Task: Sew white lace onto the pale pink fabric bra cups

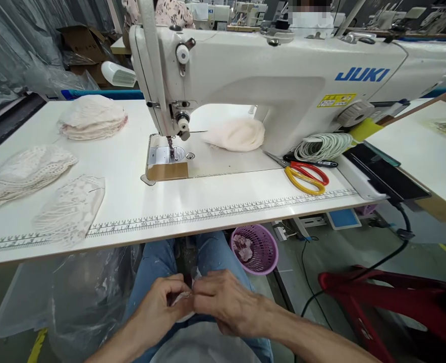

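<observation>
Both hands are together low in the view, above the lap in blue jeans. My left hand (166,307) pinches a small piece of white fabric (182,298) between thumb and fingers. Its fingertips meet those of my right hand (226,300), whose fingers are closed on the same fabric; most of the cloth is hidden by the hands. Beyond them stands a white sewing machine (245,65) on a white table (208,217). A cream fabric piece (236,135) lies under the machine's arm.
White fabric stacks (92,118) and a lace piece (71,209) lie on the table's left. Scissors (306,176) and coiled white cord (321,146) are at the right. A purple basket (266,252) stands below the table edge, with a red stool (397,297) at the lower right.
</observation>
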Demonstrator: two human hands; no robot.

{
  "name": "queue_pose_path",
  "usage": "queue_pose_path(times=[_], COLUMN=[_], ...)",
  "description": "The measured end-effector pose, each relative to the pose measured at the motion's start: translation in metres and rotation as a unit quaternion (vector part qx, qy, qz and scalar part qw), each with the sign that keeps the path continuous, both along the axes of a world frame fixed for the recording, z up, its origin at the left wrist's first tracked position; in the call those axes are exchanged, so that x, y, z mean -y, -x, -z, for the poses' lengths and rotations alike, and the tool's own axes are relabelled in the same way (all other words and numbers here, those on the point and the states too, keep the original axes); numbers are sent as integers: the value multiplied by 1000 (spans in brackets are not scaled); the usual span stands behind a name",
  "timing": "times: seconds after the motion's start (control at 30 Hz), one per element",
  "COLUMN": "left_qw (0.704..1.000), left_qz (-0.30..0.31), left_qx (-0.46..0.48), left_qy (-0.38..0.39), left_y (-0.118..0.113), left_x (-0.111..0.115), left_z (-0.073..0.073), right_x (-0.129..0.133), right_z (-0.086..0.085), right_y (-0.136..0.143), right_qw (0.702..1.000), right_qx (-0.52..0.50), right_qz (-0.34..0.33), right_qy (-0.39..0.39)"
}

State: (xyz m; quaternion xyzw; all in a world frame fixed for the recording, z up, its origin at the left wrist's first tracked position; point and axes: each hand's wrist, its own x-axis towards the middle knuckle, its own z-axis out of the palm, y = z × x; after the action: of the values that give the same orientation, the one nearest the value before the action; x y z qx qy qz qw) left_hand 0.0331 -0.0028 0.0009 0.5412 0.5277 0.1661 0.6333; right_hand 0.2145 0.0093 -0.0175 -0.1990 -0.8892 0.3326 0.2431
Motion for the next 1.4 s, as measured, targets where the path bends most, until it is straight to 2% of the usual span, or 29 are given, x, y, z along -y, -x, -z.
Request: queue_pose_path(times=[0.07,0.1,0.23,0.3,0.43,0.5,0.6,0.63,0.73,0.83,1.03,1.13,1.23,1.33,1.4], left_qw=[1000,1000,998,998,999,998,995,995,997,999,998,999,1000,999,998], left_qz=[11,16,34,34,22,4,-31,-36,-27,-18,-21,-24,-9,28,31], left_qx=[-5,-1,24,8,-21,-3,27,32,19,-11,-25,-13,-20,-39,-50], left_qy=[4,11,51,48,42,65,91,92,70,48,51,45,13,-3,-10], left_y=[-6,-8,-7,-5,-4,-4,-3,-2,2,6,7,4,0,0,5], left_x=[-1,-2,-6,-6,-5,-4,-5,-6,-8,-9,-6,-5,-4,-2,-2], left_z=[5,7,5,5,15,20,20,18,14,14,19,18,13,5,0], right_x=[4,7,10,10,9,9,6,5,3,4,4,2,5,12,15], right_z=[-1,-3,-9,-6,11,14,6,3,-4,-5,-10,-13,-14,-5,10], right_y=[-5,-6,-7,-8,-15,-18,-19,-19,-17,-16,-15,-8,0,-2,-14], right_qw=[999,999,988,980,977,964,928,929,960,968,959,958,968,990,990], right_qx=[31,26,-59,-67,-30,-36,-42,-29,53,105,10,-68,-94,3,97], right_qz=[11,20,55,81,128,145,156,155,153,158,165,104,54,62,84], right_qy=[-33,-17,131,169,167,221,335,336,230,165,231,260,226,126,63])
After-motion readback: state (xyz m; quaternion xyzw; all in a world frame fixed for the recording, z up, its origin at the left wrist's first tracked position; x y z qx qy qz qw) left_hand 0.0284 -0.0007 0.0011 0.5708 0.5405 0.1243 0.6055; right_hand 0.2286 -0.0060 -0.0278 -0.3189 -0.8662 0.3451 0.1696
